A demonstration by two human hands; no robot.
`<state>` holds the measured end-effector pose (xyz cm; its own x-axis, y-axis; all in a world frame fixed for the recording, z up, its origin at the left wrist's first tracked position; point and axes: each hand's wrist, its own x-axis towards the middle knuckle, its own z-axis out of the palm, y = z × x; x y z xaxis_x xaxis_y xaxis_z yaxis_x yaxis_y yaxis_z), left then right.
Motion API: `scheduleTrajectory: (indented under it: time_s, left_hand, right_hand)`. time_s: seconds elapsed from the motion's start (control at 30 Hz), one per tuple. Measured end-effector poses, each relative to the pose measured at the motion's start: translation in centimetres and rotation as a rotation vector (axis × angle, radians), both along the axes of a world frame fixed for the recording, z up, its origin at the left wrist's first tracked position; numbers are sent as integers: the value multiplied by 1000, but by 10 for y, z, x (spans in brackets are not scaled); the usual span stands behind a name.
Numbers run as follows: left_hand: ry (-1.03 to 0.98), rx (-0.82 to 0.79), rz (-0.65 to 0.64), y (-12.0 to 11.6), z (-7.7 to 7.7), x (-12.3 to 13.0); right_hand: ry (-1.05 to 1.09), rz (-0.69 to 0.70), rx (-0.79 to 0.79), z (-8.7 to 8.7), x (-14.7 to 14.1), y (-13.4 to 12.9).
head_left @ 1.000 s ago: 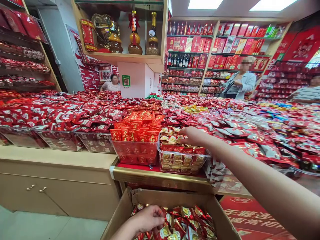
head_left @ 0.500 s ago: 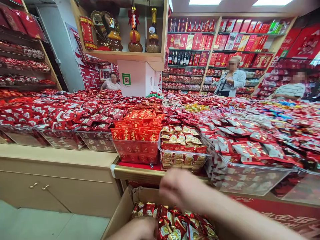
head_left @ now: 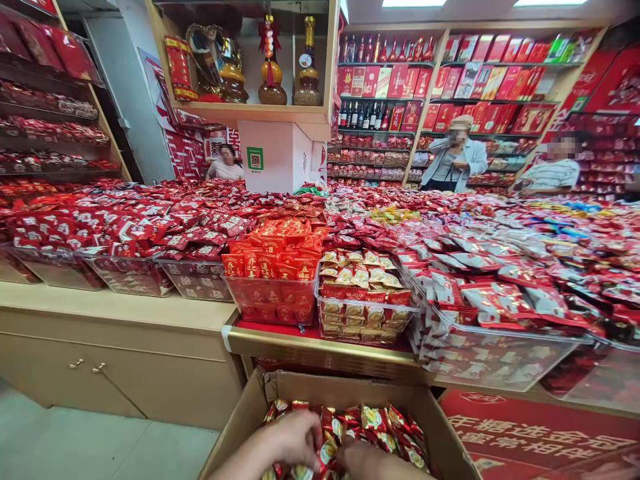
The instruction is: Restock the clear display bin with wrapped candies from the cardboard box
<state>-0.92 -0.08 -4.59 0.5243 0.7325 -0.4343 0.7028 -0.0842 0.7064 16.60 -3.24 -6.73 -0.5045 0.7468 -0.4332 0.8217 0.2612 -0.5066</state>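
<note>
An open cardboard box (head_left: 285, 383) stands low in front of me with red and gold candy packets (head_left: 375, 419) inside. My left hand (head_left: 295, 433) reaches into it from the left, its bent fingers closed at a packet (head_left: 329, 452) between my hands. Close beside it, my right hand (head_left: 367, 460) is down among the packets, its fingers hidden by them and by the hand itself. Above the box, on the counter, a clear plastic bin (head_left: 367, 310) holds neatly stacked gold-and-red packets marked DURIAN.
A bin of orange-red packets (head_left: 270, 293) adjoins on the left, and a bin of white-and-red packets (head_left: 505, 347) on the right. The counter's gold edge (head_left: 320, 345) overhangs the box's far side. Several people stand or sit beyond the display, including one person in a light jacket (head_left: 470, 160).
My right hand has come down from in front of the durian bin into the box. My left hand has shifted slightly up and is more visible. The view has turned slightly.
</note>
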Motion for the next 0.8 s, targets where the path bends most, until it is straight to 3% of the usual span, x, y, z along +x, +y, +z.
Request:
scheduleTrajectory:
  time_s: [0.13,0.3,0.4,0.5,0.7,0.8]
  left_hand:
    - [-266,138,258,9,22,11]
    - [-554,198,415,4,55,26]
    - [-742,92,476,-1,71,30]
    - [-803,-41,464,-5,77,32]
    - [-800,-90,536,-8,77,37]
    - [-848,-251,586,-10,80,39]
  right_hand:
    - [513,-241,-333,26,-8,3]
    - [952,-390,-380,55,-3,10]
    - [1050,-424,-328,69,4,9]
    - [1083,-448,-307,76,8,8]
    - [1089,-608,-82,73,8,11]
    - [1072,-639,-95,70,9,12]
